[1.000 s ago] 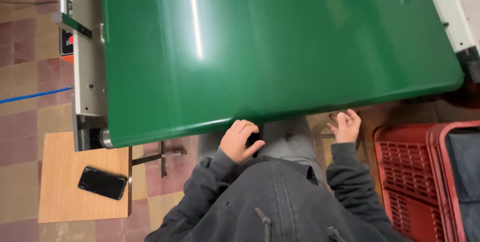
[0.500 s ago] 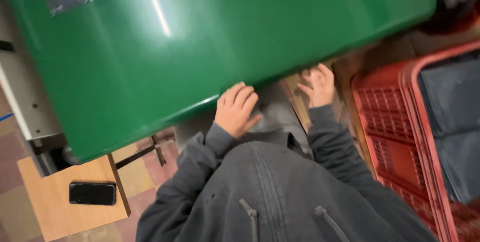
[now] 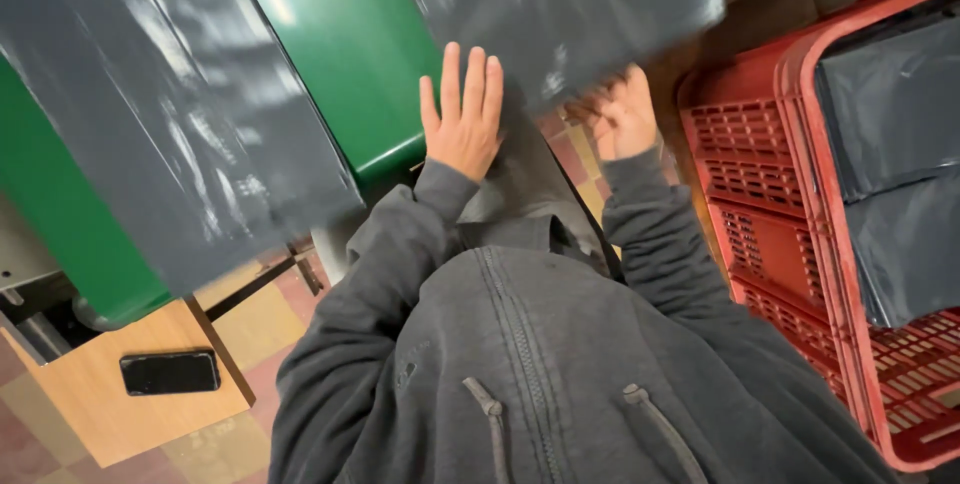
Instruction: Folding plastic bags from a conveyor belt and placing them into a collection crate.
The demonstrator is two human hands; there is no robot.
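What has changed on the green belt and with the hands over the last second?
Two dark grey plastic sheets have come down the green belt, which was bare a second ago. The left hand has opened flat near the belt edge, at the nearer sheet. The right hand has risen under that sheet's edge. The phone stays on the wooden board; the red crate stays at the right.

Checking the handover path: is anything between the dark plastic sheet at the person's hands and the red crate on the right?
Nothing visible: the dark sheet hangs at the right hand, beside the red crate.

Single head-worn view, looking steeply down, close over own chest, hands and green table (image 3: 340, 64) edge
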